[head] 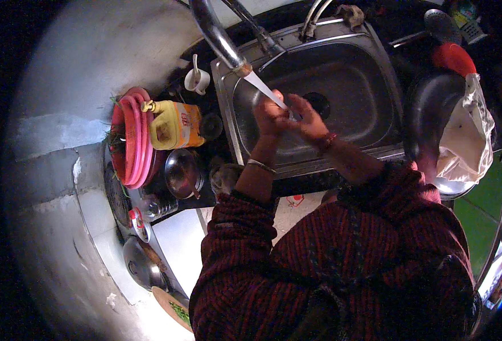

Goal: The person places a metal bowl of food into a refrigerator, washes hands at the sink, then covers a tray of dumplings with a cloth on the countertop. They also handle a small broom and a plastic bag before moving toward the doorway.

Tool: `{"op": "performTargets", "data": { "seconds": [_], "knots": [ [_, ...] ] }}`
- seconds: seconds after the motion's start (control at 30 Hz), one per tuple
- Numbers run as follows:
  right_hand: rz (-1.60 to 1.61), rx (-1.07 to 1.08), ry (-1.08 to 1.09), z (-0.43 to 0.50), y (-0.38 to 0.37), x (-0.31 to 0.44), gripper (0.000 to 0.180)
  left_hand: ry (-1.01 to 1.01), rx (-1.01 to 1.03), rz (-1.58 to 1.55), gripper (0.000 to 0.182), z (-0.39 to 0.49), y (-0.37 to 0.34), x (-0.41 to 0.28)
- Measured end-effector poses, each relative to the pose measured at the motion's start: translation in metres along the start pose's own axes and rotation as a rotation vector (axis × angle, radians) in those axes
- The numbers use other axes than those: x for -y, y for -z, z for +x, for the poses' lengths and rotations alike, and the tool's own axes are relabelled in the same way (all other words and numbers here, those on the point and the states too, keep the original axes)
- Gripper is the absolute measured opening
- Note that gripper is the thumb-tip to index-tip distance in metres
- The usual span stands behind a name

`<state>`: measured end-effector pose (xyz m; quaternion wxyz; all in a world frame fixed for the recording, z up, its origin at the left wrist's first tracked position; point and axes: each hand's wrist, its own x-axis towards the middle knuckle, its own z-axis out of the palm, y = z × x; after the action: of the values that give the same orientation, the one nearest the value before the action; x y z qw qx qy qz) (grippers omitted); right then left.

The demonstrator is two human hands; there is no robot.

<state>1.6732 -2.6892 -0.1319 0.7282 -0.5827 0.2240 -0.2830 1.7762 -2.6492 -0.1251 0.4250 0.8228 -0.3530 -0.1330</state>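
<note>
A stream of water (263, 87) runs from the curved metal tap (223, 42) onto my hands above the stainless steel sink (353, 123). Under the stream, my left hand (270, 113) is cupped with its fingers curled, and the water hides part of its palm. My right hand (309, 118) is close against it, fingers spread and the thumb side at the left palm. I see no object between them, though blur leaves the left palm unclear. Behind my right hand lies the dark round drain (317, 105) in the basin floor.
Left of the sink stand a yellow oil jug (176, 125), stacked pink plastic baskets (138, 136), a white cup (197, 81) and a metal bowl (182, 174). On the right are a dark pan (425, 111), a pale plastic bag (464, 136) and a slotted metal spoon (443, 26).
</note>
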Motion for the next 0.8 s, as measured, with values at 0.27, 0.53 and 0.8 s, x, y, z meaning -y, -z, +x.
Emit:
{"op": "performTargets", "data": {
  "seconds": [0.27,0.53,0.8],
  "knots": [
    [0.533,0.065,-0.155,0.014,-0.007,0.001,0.037,-0.265,-0.041,-0.363,0.013,-0.021,-0.023,-0.021],
    [0.313,-0.028,-0.076,0.018,0.006,-0.030,0.017,0.094,0.132,-1.010,0.013,-0.032,-0.031,-0.026],
    [0.524,0.492,-0.273,0.023,0.034,-0.008,0.021,0.537,0.206,-1.407,0.018,-0.061,-0.027,-0.031]
  ]
}}
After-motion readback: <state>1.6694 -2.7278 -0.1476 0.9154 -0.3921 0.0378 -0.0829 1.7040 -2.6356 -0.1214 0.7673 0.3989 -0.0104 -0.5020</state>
